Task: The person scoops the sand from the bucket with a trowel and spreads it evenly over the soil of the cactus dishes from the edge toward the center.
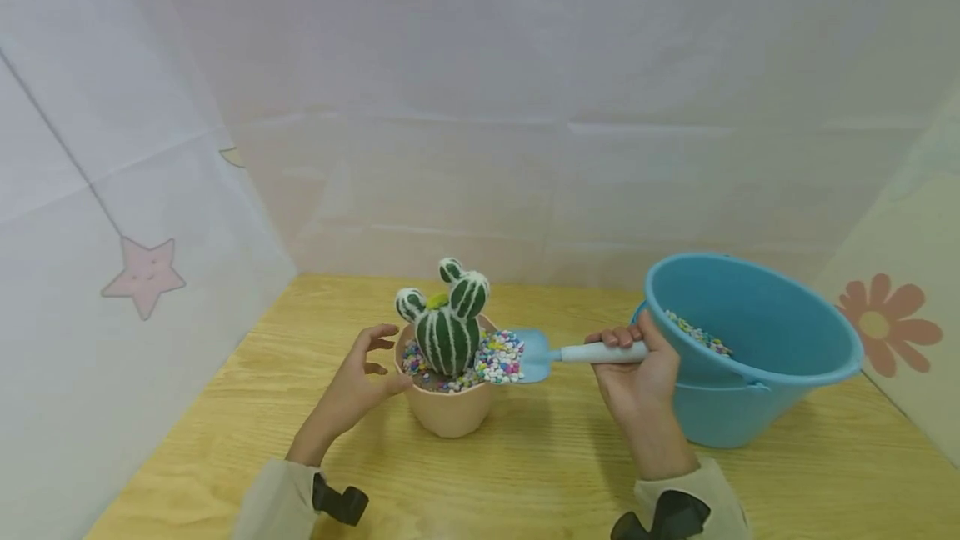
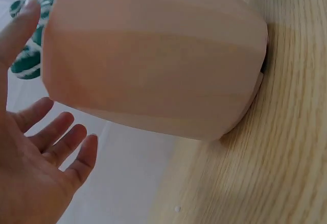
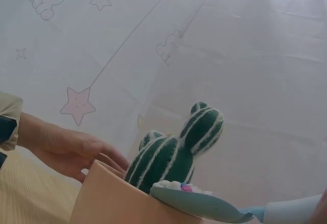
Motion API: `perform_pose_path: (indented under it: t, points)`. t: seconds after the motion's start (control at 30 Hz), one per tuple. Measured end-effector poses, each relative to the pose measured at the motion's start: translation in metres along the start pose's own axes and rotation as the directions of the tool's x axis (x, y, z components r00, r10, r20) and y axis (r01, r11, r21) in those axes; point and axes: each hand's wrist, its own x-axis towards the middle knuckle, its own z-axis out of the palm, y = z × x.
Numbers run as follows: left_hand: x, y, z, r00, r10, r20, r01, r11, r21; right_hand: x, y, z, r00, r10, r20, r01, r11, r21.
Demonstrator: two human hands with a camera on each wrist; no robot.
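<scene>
A peach-coloured pot (image 1: 450, 415) stands on the wooden table with a knitted-looking green and white cactus (image 1: 447, 340) in it. Colourful pebbles (image 1: 457, 384) lie around the cactus base, with some brown surface showing at the front left. My right hand (image 1: 637, 369) grips the white handle of a small blue shovel (image 1: 536, 357). Its blade, heaped with the same pebbles, reaches over the pot's right rim. At the pot's left side is my left hand (image 1: 367, 382), its thumb near the rim and its fingers spread and slightly bent, gripping nothing.
A large blue bucket (image 1: 727, 415) stands tilted on the right, with more colourful pebbles (image 1: 697, 333) inside. A single white pebble (image 2: 177, 209) lies on the table in the left wrist view. Printed cloth walls (image 1: 450, 190) enclose the table (image 1: 315, 332) at the back and sides.
</scene>
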Motion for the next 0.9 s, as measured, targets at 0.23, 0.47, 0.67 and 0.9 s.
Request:
perform_pose_path:
  t: [0.23, 0.47, 0.67, 0.9]
  points:
    - [0.006, -0.007, 0.000, 0.993, 0.056, 0.099, -0.069, 0.989, 0.134, 0.000, 0.002, -0.001, 1.000, 0.006, 0.013, -0.006, 1.000, -0.010]
    - [0.003, 0.008, 0.004, 0.999, 0.008, 0.033, -0.018, 0.943, 0.333, 0.002, 0.000, -0.001, 1.000, -0.009, -0.003, 0.009, 1.000, 0.009]
    - [-0.006, 0.020, 0.010, 0.997, 0.062, -0.049, -0.030, 0.870, 0.492, 0.002, -0.001, 0.002, 0.999, -0.016, -0.041, 0.018, 0.999, 0.041]
    - [-0.008, 0.008, 0.007, 0.996, 0.052, 0.070, -0.070, 0.953, 0.295, 0.001, 0.001, 0.002, 0.997, 0.011, -0.079, -0.005, 0.997, 0.071]
